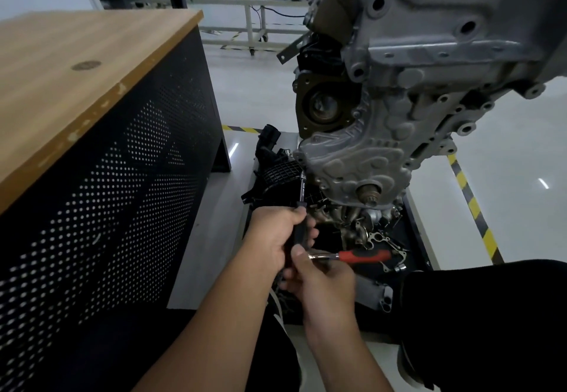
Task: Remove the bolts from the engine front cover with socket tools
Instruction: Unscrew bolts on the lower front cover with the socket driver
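Head view shows your left hand [277, 232] curled round the black grip of a socket driver [301, 192], whose chrome shaft rises from your fist to the lower left edge of the engine front cover [352, 158]. The tip of the shaft meets that edge, though the bolt itself is too small to make out. Your right hand [322, 281] sits just below and touching the left, its thumb and fingers pinching the chrome end of a ratchet [352, 256] with a red and black handle that points off to your right. The cover stands directly above and beyond both hands, a grey cast plate with rounded bumps, and a crankshaft stub [369, 193] sticks out of it just to the right of the driver shaft. Below the engine, beyond your hands, a dark tray [414, 223] holds loose metal parts and a gasket, with a black plastic housing [276, 170] to the left of the driver. To your far left stands a counter [76, 63] with a wooden top and a black perforated side panel. Yellow and black floor tape [472, 204] runs on the right.
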### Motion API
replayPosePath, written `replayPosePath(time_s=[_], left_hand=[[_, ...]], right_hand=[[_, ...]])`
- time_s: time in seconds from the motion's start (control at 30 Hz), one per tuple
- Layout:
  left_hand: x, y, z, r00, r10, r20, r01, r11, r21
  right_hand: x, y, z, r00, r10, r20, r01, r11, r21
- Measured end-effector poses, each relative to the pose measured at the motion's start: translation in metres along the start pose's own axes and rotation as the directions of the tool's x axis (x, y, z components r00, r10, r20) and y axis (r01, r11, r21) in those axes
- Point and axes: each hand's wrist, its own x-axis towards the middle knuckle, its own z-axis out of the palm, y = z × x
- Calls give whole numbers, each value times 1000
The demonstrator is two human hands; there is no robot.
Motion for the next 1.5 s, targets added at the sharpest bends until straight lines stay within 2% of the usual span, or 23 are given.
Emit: replayPosePath(time_s=[0.07,0.1,0.17,0.2,0.23,0.27,0.3,0.37,0.43,0.53,0.6,0.67,0.73,0.8,0.9,1.0,1.03,1.1,1.2,1.3,1.37,1.43,1.5], left_hand=[[2,-3,4,999,39,-14,-38,999,19],[3,-3,5,999,50,-17,-50,999,20],[3,0,3,1000,26,13,-27,1000,17],[3,3,2,999,-16,43,15,1000,25],[3,6,-1,995,-55,78,52,998,36],[4,9,-4,992,-67,103,62,997,52],[6,11,-6,992,-60,111,53,996,66],[9,9,-7,997,-9,70,4,997,71],[12,3,-5,997,74,-3,-74,995,69],[13,-4,-1,995,94,-30,-93,995,42],[13,0,0,999,-17,34,18,999,-48],[12,6,-2,989,-99,112,108,991,-77],[13,8,-4,988,-89,124,96,994,-53],[14,6,-4,997,-27,66,28,999,-17],[17,-4,-1,990,137,-45,-132,986,98],[18,-12,7,987,147,-68,-143,988,61],[18,-12,9,993,108,-49,-107,994,37],[18,-5,7,1000,4,16,-4,999,41],[18,4,-4,993,-60,102,51,995,90],[14,9,-7,996,29,79,-35,997,76],[12,10,-7,996,87,22,-88,993,74],[13,11,-8,991,128,-24,-126,989,80],[15,10,-10,987,147,-64,-141,986,85]], right_hand=[[6,2,-2,959,-281,-21,251,885,-391],[8,3,-3,948,-318,-22,282,869,-407],[4,-5,-1,997,-73,-31,74,997,37],[2,-9,0,989,128,69,-144,928,344],[1,-13,1,946,250,205,-323,768,554],[0,-15,0,900,304,311,-435,619,654],[-1,-16,-1,875,323,360,-483,558,674],[-1,-11,3,902,321,289,-432,697,573],[1,2,5,980,191,49,-198,940,278],[9,14,3,992,-67,-110,63,997,-39],[11,6,2,995,58,-80,-43,983,179],[9,-3,0,946,299,123,-318,792,522],[6,-7,-2,894,370,254,-446,665,599],[8,-1,-1,919,349,185,-394,775,493],[12,16,-2,991,98,-89,-86,988,128],[17,25,-5,967,-176,-182,127,960,-251],[17,23,-7,972,-132,-195,96,978,-184],[18,11,-8,986,134,-98,-113,973,199],[15,-4,-12,899,410,157,-426,730,535],[10,-9,-8,813,440,382,-573,484,661],[4,-8,-5,755,356,550,-653,338,678],[0,-8,1,744,319,587,-668,337,664],[-3,-6,8,809,339,481,-588,503,633]])
